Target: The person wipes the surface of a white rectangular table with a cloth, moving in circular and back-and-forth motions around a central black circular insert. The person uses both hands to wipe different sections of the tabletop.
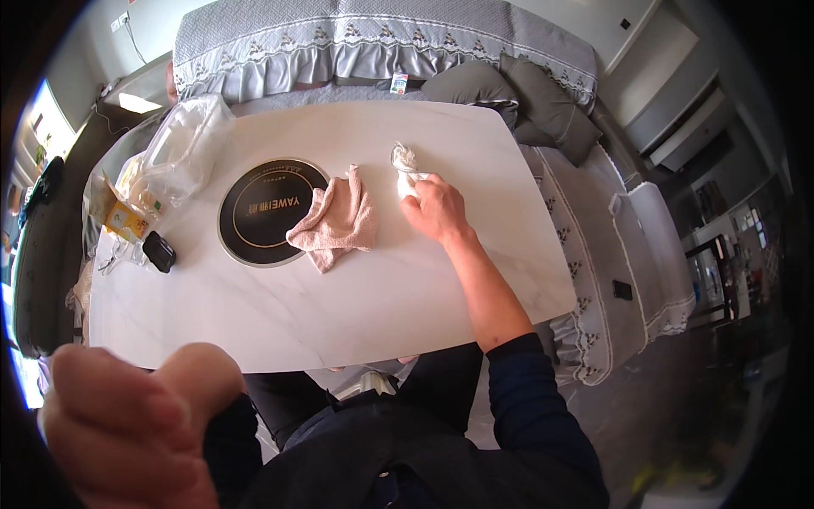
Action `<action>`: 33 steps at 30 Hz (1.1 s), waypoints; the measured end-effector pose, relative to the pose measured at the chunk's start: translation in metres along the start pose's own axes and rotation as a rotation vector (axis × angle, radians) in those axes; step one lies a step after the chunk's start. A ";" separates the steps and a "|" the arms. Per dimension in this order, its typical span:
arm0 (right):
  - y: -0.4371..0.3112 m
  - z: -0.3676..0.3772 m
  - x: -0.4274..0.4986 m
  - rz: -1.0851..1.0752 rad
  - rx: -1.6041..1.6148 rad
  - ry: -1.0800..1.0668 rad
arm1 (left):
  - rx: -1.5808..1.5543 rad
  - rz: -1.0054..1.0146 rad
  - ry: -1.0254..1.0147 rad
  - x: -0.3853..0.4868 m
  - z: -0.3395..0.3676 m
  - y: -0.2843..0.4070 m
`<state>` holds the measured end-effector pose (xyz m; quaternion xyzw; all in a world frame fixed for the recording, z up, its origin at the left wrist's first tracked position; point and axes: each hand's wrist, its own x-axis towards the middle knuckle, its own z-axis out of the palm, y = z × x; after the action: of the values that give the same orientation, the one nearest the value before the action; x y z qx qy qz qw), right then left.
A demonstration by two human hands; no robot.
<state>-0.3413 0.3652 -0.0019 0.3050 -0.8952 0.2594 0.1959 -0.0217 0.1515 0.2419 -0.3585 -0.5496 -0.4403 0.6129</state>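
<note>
My right hand (439, 207) is over the right half of the marble-patterned white table (407, 305), fingers closed on a white cloth-like bundle (405, 159). Loose strands stick out at its far end, and part of it is hidden under my fingers. To the left of it lies a crumpled pink towel (340, 223), overlapping the edge of a round black induction cooker plate (264, 213) set into the tabletop. Close to the camera at the lower left, my left hand (127, 426) is raised and blurred. Its fingers are curled in, and nothing shows in them.
At the table's left stand a clear plastic bag (191, 137) with containers, a yellow box (124, 219), eyeglasses (114, 251) and a small black case (159, 251). Beyond the table is a covered sofa (381, 38) with grey cushions (547, 105). A phone (622, 290) lies on the right-hand seat.
</note>
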 end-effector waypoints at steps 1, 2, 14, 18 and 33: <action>0.002 -0.001 -0.001 0.000 -0.003 0.004 | -0.027 0.031 0.013 0.004 0.001 0.002; 0.004 -0.002 -0.001 0.000 -0.006 0.009 | -0.039 0.053 0.026 0.007 0.003 0.002; -0.007 -0.005 0.014 -0.028 -0.012 0.056 | -0.025 0.221 0.154 0.013 0.000 -0.009; -0.001 -0.011 -0.011 0.021 0.027 -0.002 | -0.031 0.181 0.142 0.000 0.011 -0.026; -0.002 -0.007 -0.013 -0.040 0.093 -0.012 | -0.006 0.142 0.079 0.002 0.031 -0.022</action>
<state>-0.3288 0.3736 -0.0018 0.3334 -0.8770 0.2946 0.1813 -0.0532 0.1717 0.2469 -0.3809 -0.4966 -0.4112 0.6628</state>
